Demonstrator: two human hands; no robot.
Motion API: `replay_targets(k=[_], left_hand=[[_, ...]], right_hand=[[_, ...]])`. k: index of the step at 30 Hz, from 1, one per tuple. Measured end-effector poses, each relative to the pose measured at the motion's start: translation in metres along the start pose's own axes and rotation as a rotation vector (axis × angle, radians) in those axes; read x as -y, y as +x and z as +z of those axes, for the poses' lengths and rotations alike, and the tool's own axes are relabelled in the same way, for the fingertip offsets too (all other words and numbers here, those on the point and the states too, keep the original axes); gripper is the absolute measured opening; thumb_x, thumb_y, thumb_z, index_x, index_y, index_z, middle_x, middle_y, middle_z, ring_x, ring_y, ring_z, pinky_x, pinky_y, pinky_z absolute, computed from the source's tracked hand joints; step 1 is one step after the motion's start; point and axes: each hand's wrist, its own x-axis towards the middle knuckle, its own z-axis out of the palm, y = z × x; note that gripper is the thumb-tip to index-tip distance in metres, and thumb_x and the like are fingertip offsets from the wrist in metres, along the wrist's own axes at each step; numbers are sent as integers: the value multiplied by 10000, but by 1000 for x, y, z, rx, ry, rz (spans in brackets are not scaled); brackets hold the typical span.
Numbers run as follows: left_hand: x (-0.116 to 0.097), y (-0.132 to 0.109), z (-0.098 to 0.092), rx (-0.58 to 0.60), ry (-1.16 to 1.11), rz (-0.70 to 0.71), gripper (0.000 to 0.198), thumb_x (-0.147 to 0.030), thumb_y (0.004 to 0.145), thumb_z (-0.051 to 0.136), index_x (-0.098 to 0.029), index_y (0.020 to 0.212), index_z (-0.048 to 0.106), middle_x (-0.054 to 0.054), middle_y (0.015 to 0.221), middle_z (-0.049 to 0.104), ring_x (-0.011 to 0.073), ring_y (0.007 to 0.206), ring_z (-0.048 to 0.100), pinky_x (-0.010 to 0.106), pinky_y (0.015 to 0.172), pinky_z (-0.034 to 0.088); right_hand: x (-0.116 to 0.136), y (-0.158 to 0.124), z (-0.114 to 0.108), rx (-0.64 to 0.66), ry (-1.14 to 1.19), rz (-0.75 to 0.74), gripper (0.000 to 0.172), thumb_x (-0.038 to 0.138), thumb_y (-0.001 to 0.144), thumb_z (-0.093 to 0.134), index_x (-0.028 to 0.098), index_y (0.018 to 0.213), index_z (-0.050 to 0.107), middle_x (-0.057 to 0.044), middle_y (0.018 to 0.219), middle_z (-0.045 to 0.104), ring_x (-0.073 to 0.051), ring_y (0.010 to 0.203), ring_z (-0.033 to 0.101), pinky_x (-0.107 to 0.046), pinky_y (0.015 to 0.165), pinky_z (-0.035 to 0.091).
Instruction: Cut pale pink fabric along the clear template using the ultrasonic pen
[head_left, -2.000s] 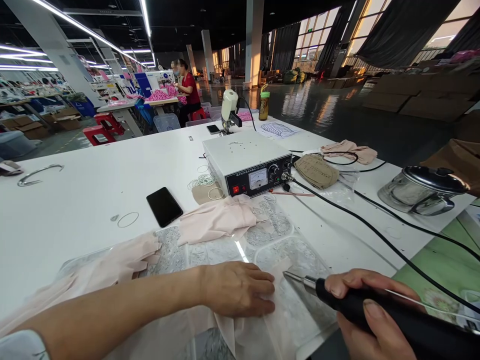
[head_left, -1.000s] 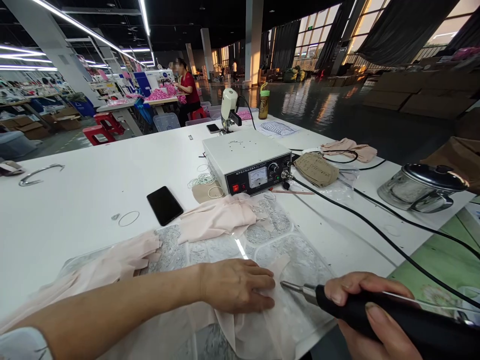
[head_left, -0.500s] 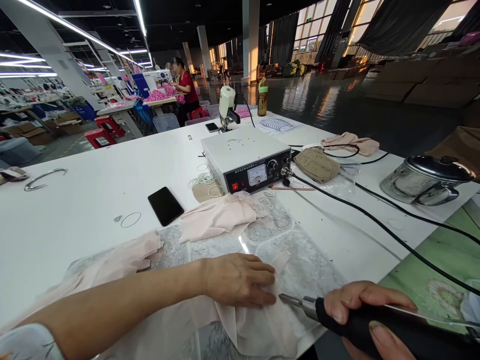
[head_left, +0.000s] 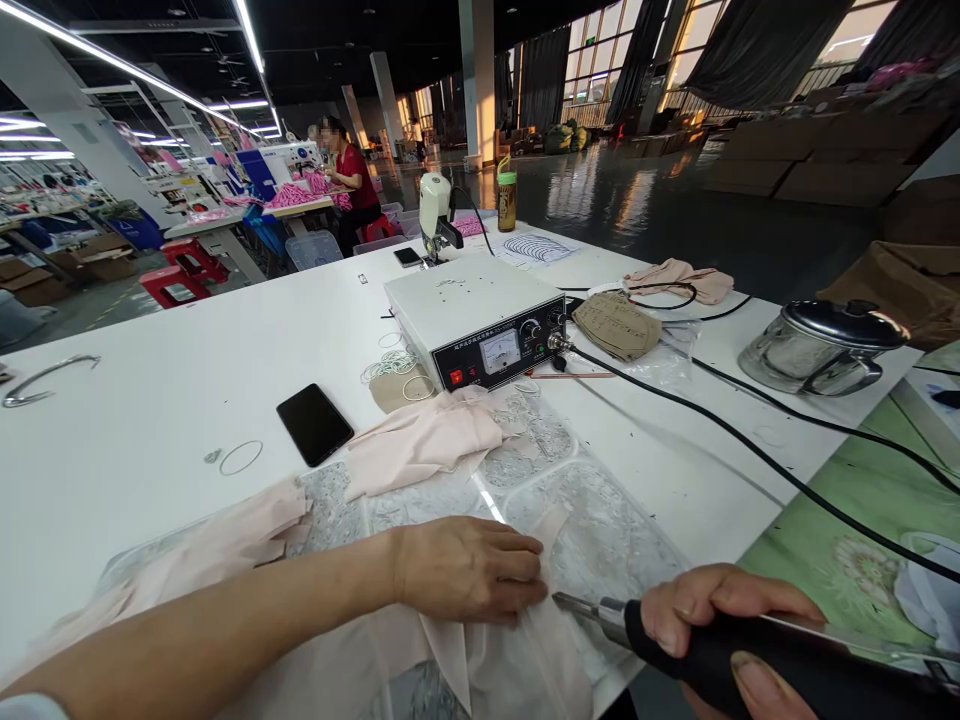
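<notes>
My left hand (head_left: 474,572) rests on thin pale pink fabric (head_left: 517,655). Its bent fingers are close together and grip the cloth against the clear-topped, grey-patterned board (head_left: 607,510); the thumb is mostly hidden. At the lower right, my right hand (head_left: 739,625) is wrapped around a handheld ultrasonic cutter (head_left: 694,640) with a black handle and a pointed metal tip. That tip lies at the fabric, just right of my left fingertips. More pink fabric pieces (head_left: 427,440) are heaped behind my left hand, and others (head_left: 202,545) lie to its left.
Behind the board stands a control box (head_left: 480,320) with a dial, a black cable (head_left: 720,455) running from it. Around it are a phone (head_left: 315,424), elastic loops (head_left: 390,366), brown card patterns (head_left: 619,325), a lidded glass pot (head_left: 821,345) and a bottle (head_left: 507,200). A person (head_left: 352,185) sits farther back.
The whole scene has shifted slightly left as the camera turned. My left fingers look a little more curled together on the fabric. The cutter's tip stays beside them.
</notes>
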Motion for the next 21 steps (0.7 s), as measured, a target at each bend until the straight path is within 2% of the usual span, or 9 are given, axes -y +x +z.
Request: replay_targets(k=[7,15,21], left_hand=[[0,1,0,-27,24,16,213,-288,973,608,-104,1050,682,101,1000,685,224,1170,604,292,1042,488],[-1,1,-3,-16,47,20,255,-290,1001,560,-80,1065,689,99,1006,681,220,1163,587,276,1068,428],[-1,1,-1,-14,81,29,244,-303,980,600,-94,1066,693,93,1062,680,218,1170,581,285,1021,459]], right_hand=[[-5,6,3,-108,-3,-70,109,315,815,649,231,873,611,-6,698,526,-137,524,534,-316,467,531],[-5,7,6,-153,-20,-2,147,331,787,678,229,850,593,-9,721,519,-149,587,545,-327,505,551],[-7,6,3,-148,-44,32,171,354,779,681,239,842,571,-1,717,506,-149,577,530,-344,528,551]])
